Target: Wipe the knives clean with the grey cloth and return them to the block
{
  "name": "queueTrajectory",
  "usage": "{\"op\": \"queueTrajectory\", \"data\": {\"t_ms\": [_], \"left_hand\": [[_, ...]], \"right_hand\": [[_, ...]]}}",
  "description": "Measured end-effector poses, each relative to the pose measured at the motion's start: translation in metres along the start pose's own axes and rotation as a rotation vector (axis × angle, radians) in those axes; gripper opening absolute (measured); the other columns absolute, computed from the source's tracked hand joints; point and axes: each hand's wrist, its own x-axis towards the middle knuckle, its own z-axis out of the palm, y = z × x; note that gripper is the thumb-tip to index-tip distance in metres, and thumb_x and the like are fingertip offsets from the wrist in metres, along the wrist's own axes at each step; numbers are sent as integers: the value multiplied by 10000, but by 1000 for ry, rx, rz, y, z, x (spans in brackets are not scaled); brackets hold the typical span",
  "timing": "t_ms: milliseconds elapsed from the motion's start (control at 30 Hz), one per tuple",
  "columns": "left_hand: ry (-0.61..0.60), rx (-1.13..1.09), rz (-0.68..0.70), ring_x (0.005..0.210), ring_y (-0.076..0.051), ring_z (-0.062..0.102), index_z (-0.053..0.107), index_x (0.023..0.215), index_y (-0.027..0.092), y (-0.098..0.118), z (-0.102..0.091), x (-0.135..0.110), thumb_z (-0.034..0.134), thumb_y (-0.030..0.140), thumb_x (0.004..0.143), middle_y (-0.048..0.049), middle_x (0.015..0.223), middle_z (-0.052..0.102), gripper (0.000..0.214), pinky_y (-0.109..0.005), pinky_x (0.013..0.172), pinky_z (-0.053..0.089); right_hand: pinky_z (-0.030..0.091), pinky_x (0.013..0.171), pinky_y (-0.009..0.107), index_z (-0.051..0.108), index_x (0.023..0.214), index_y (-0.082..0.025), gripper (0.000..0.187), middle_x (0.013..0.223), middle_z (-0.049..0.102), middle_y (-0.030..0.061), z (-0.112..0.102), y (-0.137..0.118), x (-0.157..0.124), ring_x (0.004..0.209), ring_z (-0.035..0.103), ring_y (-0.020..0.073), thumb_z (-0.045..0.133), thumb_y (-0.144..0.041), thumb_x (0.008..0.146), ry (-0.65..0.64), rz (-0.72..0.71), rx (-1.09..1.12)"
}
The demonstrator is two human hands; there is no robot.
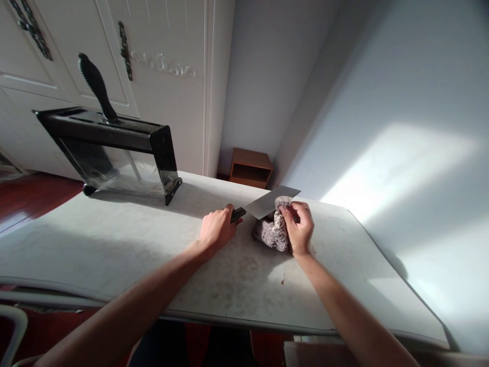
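My left hand [217,227] is closed around the black handle of a kitchen cleaver [264,204]. The broad grey blade points right, raised slightly over the table. A fluffy grey-brown cloth [270,235] is pinched in my right hand [300,228]. Part of that cloth is folded up over the right part of the blade, while the rest hangs bunched below it, at the tabletop. My right fingertips press the cloth by the blade's edge; some of the fingers are hidden behind it.
A white, stained table [214,290] spreads beneath my hands. At its back left stands a black frame with an upright handle [97,86] and clear film. Behind are white cupboards [171,97], a small brown open box [250,165] and a sunlit wall [401,163] at right.
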Motion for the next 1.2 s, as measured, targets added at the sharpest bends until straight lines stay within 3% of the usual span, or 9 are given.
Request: {"op": "queueTrajectory", "data": {"t_ms": [267,600,833,1033,1133,1200], "left_hand": [[8,17,0,843,-296,708,597,1023,228,1,-2,0,484,509,914,-107,925,748,321,-311,671,449],[30,19,18,821,-309,710,604,1008,228,-1,-2,-1,495,509,906,-110,890,750,319,-316,645,443],[7,-36,8,838,-319,705,623,1019,231,0,-3,0,524,500,886,-111,913,750,317,-326,657,448],[31,-135,-38,854,-296,698,637,1000,238,-1,-1,2,558,524,852,-91,915,747,331,-306,654,431],[45,-206,-80,858,-284,686,630,989,244,0,-1,3,563,529,841,-79,920,743,328,-300,649,414],[51,-254,-115,852,-276,677,626,967,244,0,-2,3,567,526,830,-73,909,737,318,-297,640,400]], "right_hand": [[477,749,330,618,827,-201,317,780,632,4,-3,16,12,770,581,186,731,-485,748,133,402,167],[486,729,318,619,848,-212,343,818,630,-4,-11,32,20,798,587,181,733,-502,704,194,627,232],[507,681,315,607,837,-226,283,764,627,-4,-18,41,22,770,608,184,666,-488,750,192,676,201],[518,595,303,590,843,-235,242,727,633,-31,-17,31,26,672,613,167,711,-404,719,336,948,328],[519,567,293,591,794,-233,187,659,632,-44,-17,24,29,640,621,166,702,-371,733,391,991,411],[531,580,298,618,796,-225,180,665,655,-35,-17,21,30,653,639,172,701,-377,743,359,997,477]]}}
